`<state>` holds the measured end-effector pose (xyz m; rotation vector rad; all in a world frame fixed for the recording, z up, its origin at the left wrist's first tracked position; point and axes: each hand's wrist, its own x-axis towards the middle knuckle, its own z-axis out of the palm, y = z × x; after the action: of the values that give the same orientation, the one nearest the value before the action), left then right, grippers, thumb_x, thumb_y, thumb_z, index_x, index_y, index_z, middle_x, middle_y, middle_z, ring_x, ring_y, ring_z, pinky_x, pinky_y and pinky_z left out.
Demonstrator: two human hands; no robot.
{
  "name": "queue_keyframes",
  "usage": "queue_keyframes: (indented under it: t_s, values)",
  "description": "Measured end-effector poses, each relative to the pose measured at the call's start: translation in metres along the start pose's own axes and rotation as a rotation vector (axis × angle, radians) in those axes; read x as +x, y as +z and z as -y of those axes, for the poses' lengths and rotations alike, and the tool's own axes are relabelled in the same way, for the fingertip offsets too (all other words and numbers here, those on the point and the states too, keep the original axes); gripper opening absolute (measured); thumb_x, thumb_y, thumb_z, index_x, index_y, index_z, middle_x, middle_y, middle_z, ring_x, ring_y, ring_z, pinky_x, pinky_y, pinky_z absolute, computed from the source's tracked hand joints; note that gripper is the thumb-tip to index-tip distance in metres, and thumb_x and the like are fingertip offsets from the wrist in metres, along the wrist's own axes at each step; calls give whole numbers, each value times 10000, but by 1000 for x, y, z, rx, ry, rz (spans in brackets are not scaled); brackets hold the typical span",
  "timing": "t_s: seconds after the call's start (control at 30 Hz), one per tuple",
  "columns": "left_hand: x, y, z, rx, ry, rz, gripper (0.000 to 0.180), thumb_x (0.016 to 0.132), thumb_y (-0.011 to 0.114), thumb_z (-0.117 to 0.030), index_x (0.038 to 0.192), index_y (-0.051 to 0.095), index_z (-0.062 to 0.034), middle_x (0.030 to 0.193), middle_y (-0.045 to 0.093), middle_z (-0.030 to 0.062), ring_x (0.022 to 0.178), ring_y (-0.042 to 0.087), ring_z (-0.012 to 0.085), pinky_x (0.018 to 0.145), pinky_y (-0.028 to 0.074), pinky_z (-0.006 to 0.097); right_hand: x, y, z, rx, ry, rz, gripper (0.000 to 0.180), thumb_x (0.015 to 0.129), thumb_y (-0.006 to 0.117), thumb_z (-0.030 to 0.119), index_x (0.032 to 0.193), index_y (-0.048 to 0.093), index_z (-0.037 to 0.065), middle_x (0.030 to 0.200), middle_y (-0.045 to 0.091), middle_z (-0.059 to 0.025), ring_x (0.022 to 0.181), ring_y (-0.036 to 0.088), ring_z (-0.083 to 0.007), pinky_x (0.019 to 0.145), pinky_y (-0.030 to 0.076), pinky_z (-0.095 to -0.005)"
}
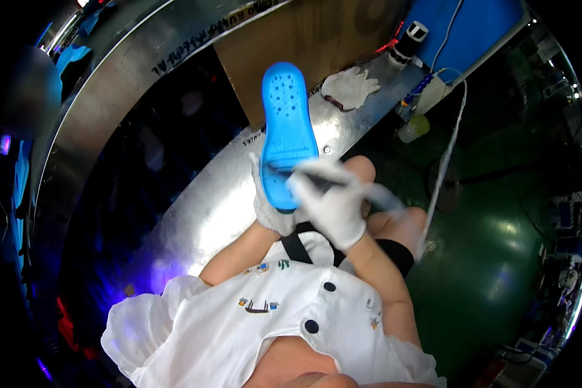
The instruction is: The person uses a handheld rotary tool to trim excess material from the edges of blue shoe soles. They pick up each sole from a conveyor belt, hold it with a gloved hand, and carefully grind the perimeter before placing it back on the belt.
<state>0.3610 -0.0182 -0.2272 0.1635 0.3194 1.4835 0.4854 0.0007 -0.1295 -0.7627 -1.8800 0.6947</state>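
Observation:
A bright blue shoe sole [289,132], long and rounded, points away from me, with small dark holes clustered at its far end and a ridge across its nearer part. My left hand [268,210], in a white glove, grips its near end from the left and below; the sole hides part of the fingers. Over the sole's right near edge is my right hand [336,210], also white-gloved and smeared by motion. Its fingers are curled around a dark, blurred thing whose kind I cannot make out. A pale blurred streak trails from that hand to the right.
Beneath my hands runs a shiny metal bench [207,197], with a brown cardboard sheet [271,48] along its far side. A spare white glove [349,88] lies on it. At the right, a pale hose [456,129] hangs beside a yellowish cup [414,129] over the green floor [491,258].

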Motion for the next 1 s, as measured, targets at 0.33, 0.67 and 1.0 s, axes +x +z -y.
queue_keyframes:
  t_s: [0.33, 0.67, 1.0]
  values:
    - [1, 11, -13, 153, 104, -231, 904, 860, 305, -807, 1309, 488, -43, 1117, 611, 236, 892, 629, 375, 779, 553, 465, -3, 2, -14, 41, 40, -143, 149, 810, 705, 84, 952, 672, 55, 857, 665, -84, 720, 649, -218, 620, 512, -324]
    - [8, 4, -34, -46, -106, 128, 968, 824, 412, -808, 1373, 406, -11, 1170, 557, 308, 924, 621, 363, 664, 586, 416, -14, 4, -9, -108, -116, -69, 180, 773, 735, 71, 940, 667, 72, 891, 669, -83, 772, 638, -232, 683, 515, -329]
    - [14, 37, -57, -49, -236, 98, 765, 922, 445, -656, 1405, 431, -63, 1267, 566, 228, 1020, 644, 368, 842, 580, 460, -18, -1, 19, -146, -238, 236, 229, 729, 781, 44, 940, 694, 57, 936, 700, -89, 727, 635, -259, 669, 527, -316]
